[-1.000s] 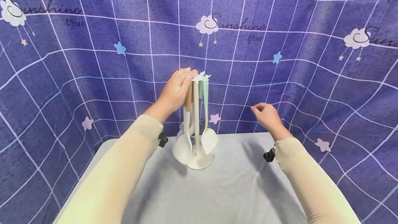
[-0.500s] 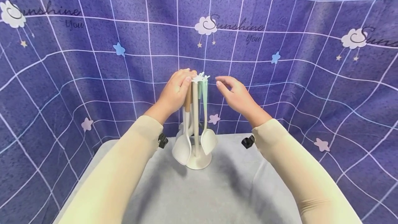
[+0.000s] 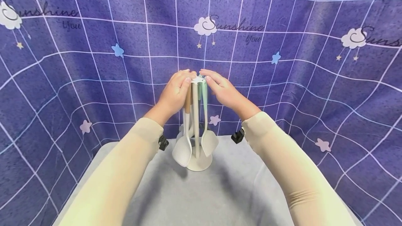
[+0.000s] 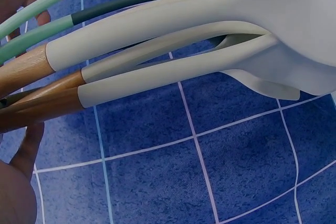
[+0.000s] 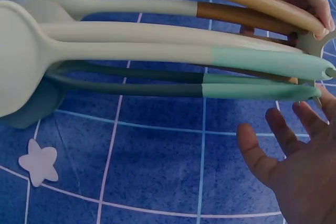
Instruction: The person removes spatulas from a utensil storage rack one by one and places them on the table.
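A cream utensil rack stands upright on its round base, with several kitchen utensils hanging from its top. On the left hangs a pale ladle with a wooden handle; on the right, a turner with a mint handle. My left hand rests with extended fingers at the rack's top, beside the wooden handles. My right hand is at the other side, its fingers spread near the mint handles. Whether its fingertips touch them is hard to tell.
The rack stands on a grey-covered table. Close behind and at both sides hangs a purple-blue curtain with a grid print. A black wrist camera sits under my right sleeve, another under the left.
My right hand has moved left and up from the right side to the rack's top, its fingers opening out. The left hand and the rack have stayed in place.
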The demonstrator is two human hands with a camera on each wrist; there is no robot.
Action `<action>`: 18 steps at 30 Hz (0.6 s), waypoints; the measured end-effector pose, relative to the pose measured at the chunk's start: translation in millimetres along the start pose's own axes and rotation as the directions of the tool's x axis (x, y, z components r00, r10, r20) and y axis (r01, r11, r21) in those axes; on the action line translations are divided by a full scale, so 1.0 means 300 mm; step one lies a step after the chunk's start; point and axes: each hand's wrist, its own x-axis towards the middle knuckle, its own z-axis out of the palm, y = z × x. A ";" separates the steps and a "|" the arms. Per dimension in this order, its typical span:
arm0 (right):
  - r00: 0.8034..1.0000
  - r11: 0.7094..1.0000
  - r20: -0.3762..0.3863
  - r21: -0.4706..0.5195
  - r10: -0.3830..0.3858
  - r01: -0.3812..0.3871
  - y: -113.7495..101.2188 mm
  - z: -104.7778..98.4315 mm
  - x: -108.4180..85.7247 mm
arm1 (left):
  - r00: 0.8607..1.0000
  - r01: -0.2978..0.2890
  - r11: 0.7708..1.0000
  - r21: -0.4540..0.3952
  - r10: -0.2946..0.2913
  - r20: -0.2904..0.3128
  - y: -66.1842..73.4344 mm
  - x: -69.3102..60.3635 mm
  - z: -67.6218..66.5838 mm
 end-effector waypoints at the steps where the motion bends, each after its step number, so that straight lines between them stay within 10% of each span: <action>1: 1.000 1.000 0.010 0.004 0.000 0.000 0.003 0.000 0.001 | 1.000 -0.001 1.000 0.000 0.001 -0.001 0.000 0.000 0.002; 18: 0.996 0.999 0.082 -0.026 -0.043 0.045 0.026 -0.034 0.016 | 0.995 -0.087 0.996 0.022 0.088 -0.040 0.011 0.000 -0.015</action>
